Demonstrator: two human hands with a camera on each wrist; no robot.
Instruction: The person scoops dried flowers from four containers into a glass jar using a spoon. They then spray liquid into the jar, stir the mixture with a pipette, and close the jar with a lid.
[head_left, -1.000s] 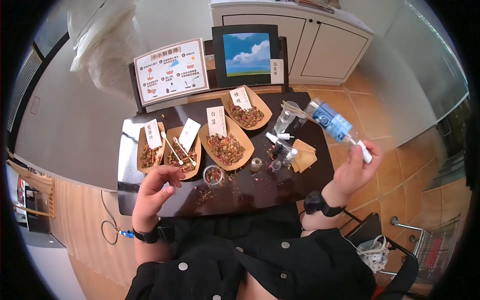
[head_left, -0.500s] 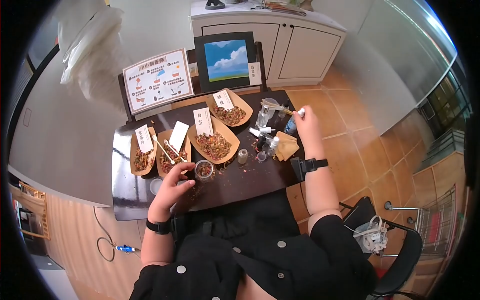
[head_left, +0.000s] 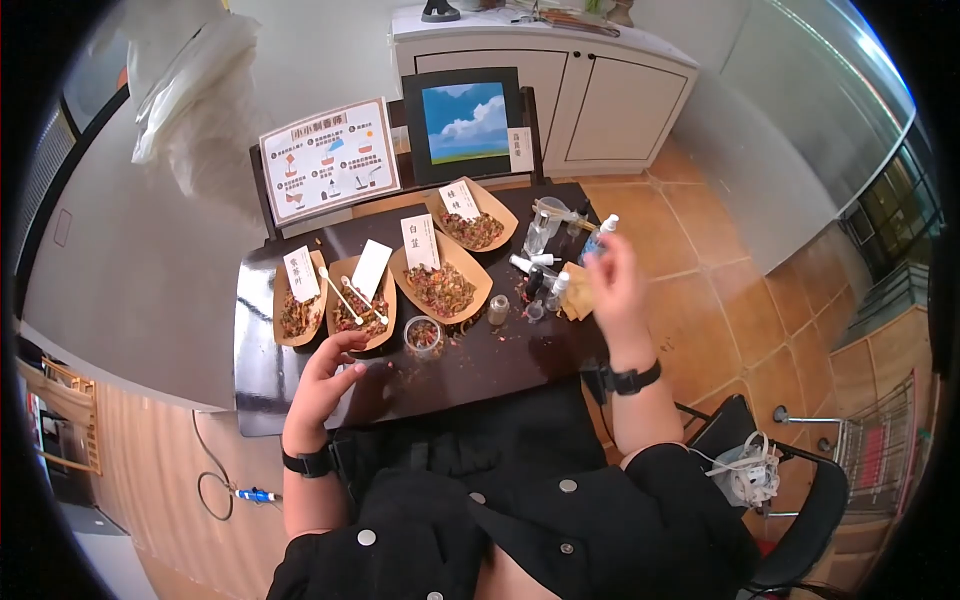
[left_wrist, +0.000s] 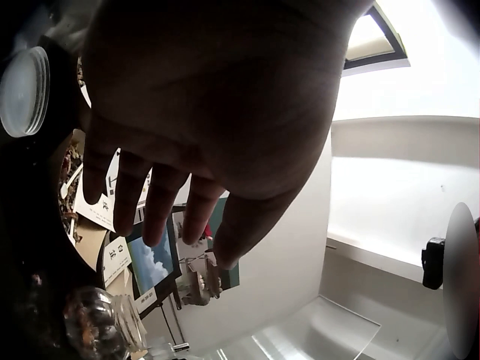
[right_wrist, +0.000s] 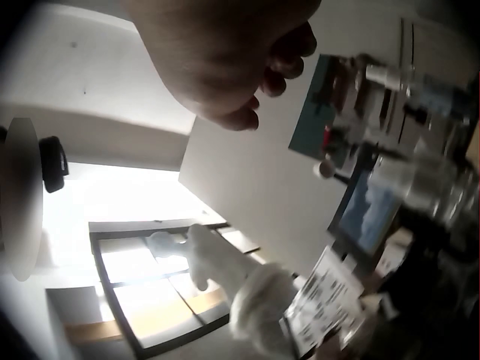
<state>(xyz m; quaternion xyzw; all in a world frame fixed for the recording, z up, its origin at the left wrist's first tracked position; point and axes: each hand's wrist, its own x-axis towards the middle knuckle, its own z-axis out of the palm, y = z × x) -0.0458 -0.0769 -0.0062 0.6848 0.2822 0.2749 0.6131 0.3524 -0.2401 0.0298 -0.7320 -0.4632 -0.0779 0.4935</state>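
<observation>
My left hand [head_left: 325, 385] is held over the near left edge of the table, fingers loose and holding nothing. Just right of its fingertips stands a small clear cup [head_left: 423, 336] of dried herbs. In the left wrist view its fingers [left_wrist: 159, 202] hang apart above the tabletop. At the table's right edge, my right hand [head_left: 618, 290] is raised close to a clear spray bottle with a blue label [head_left: 603, 232], partly hidden behind the fingers. The right wrist view has that hand's fingers [right_wrist: 279, 75] loosely bent with nothing in them.
Paper trays of dried herbs, such as the middle tray [head_left: 480, 302], carry name cards. Two white spoons [head_left: 345, 300] lie on one. A small glass jar [head_left: 498, 310], small bottles [head_left: 557, 290], a beaker [head_left: 540, 235] and tan pouches [head_left: 577, 295] stand right. An instruction sign [head_left: 330, 160] leans behind.
My right hand came in from the right with the bottle, set it down at the table's right edge, let go and drew back slightly. The left hand stays near the cup.
</observation>
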